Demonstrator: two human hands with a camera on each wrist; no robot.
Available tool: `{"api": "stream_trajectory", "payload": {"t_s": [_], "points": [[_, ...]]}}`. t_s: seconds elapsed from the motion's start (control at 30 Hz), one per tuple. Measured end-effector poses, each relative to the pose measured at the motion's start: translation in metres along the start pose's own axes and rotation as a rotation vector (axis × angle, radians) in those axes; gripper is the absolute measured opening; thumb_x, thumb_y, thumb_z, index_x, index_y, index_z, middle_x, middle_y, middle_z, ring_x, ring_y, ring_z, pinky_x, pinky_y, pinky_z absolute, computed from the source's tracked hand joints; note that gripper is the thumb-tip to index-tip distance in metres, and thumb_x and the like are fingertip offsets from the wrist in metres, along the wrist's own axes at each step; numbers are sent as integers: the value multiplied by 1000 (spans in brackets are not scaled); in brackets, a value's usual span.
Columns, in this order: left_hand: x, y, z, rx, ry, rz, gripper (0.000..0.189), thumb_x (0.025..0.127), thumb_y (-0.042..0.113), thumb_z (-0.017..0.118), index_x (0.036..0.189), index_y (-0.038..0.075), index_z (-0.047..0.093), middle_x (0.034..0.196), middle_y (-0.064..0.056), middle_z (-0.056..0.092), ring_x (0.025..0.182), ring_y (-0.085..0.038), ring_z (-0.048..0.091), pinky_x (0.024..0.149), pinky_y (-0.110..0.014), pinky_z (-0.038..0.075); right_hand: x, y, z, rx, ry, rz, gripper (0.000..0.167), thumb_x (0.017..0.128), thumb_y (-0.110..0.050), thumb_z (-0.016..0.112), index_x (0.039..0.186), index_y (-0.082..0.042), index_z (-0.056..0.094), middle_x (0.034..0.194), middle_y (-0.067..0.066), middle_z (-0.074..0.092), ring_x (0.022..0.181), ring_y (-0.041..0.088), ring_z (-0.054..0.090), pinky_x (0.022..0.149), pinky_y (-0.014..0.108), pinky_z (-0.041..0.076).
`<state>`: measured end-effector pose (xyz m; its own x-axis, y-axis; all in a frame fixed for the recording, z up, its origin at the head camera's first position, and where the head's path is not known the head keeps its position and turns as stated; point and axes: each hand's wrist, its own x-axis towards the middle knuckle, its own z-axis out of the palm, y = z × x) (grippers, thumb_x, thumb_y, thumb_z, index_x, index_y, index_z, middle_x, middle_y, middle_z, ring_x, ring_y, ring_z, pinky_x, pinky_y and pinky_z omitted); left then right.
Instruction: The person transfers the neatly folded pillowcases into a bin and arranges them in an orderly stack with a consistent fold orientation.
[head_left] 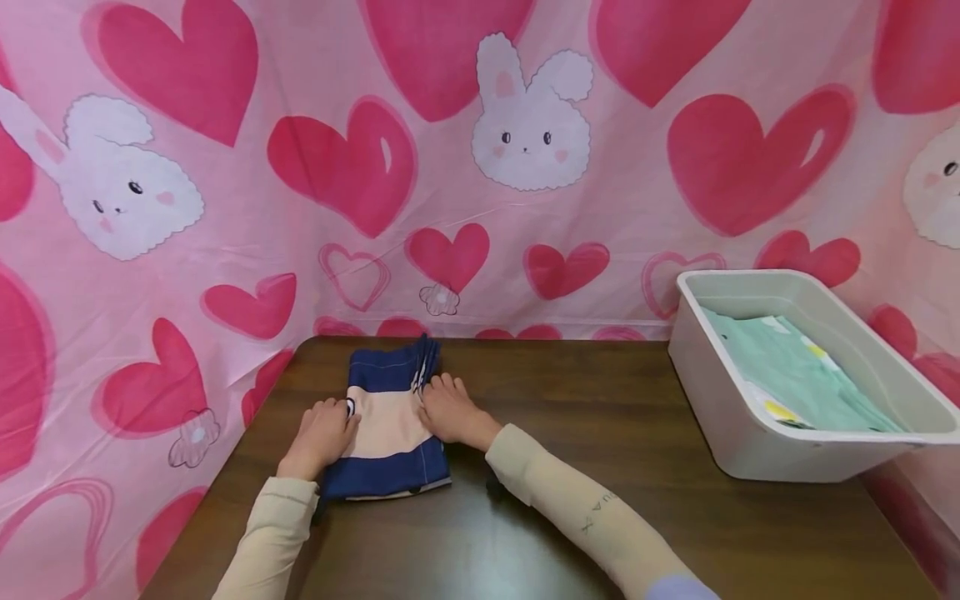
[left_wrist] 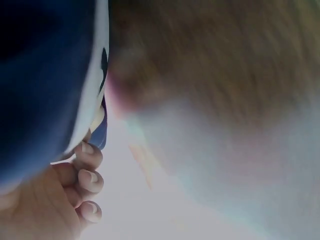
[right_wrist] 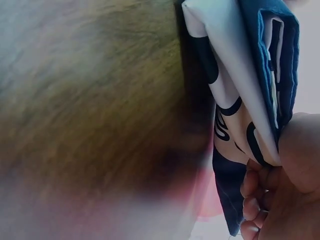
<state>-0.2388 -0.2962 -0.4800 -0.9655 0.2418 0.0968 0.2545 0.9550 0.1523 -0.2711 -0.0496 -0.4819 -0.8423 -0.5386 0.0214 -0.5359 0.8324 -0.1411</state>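
A folded navy and cream cloth (head_left: 388, 425), broad-banded with some black print, lies at the left part of the brown table. My left hand (head_left: 324, 429) grips its left edge; in the left wrist view the curled fingers (left_wrist: 90, 180) pinch the fabric from beneath. At the opposite edge my right hand (head_left: 453, 408) holds the cloth between thumb and fingers. Several stacked layers and black lettering on the folded cloth (right_wrist: 235, 75) show in the right wrist view. Its far right corner rises in a bunched fold near the right hand.
On the right of the wooden table (head_left: 585, 400) stands a light grey plastic bin (head_left: 712, 408). Folded mint-green fabric (head_left: 810, 375) with white and yellow patches lies inside it. A pink curtain (head_left: 630, 208) with hearts and rabbits hangs behind and at both sides.
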Motion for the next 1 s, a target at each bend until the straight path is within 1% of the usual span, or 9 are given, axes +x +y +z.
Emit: {"api": "stream_trajectory", "payload": {"t_s": [0.07,0.17,0.33,0.47,0.67,0.8,1.0], "points": [[1,3,-1,11,33,11,27,97,19,62,91,-7,61,79,-17,56,79,-37,55,73,-53,45,-1,2,-2,-1,1,5,37,106,-38,49,115,-6,65,109,8,58,101,23,46,87,37,36],[2,8,-2,21,66,14,27,97,19,63,91,-7,61,79,-18,56,82,-38,55,74,-53,44,-3,5,-5,2,1,9,35,106,-37,50,115,-6,65,110,8,58,101,24,45,87,37,36],[1,17,-3,33,90,10,28,96,20,65,91,-7,62,81,-18,57,84,-38,55,75,-53,44,-8,9,-9,10,-1,20,34,105,-37,52,114,-6,65,112,8,59,102,24,46,89,38,36],[1,22,-3,53,110,19,27,96,20,66,88,-6,61,79,-17,56,82,-37,55,73,-52,44,-12,13,-11,9,4,28,34,105,-37,52,113,-7,65,113,8,58,104,23,45,90,38,35],[1,32,-6,67,145,34,28,95,18,68,84,-6,60,76,-17,54,77,-37,53,70,-50,42,-19,19,-16,21,32,22,31,104,-36,53,110,-8,65,111,7,56,102,23,44,89,38,35],[1,38,-7,63,149,37,28,95,19,68,84,-6,60,76,-17,54,77,-36,52,70,-49,42,-23,22,-19,23,37,18,31,104,-36,54,111,-8,65,110,6,56,102,22,43,88,37,34],[4,44,-9,35,114,20,29,96,21,66,88,-7,61,79,-17,54,80,-34,51,74,-49,42,-30,28,-26,10,31,24,33,104,-37,53,115,-7,64,110,6,55,102,22,43,87,37,34]]}}
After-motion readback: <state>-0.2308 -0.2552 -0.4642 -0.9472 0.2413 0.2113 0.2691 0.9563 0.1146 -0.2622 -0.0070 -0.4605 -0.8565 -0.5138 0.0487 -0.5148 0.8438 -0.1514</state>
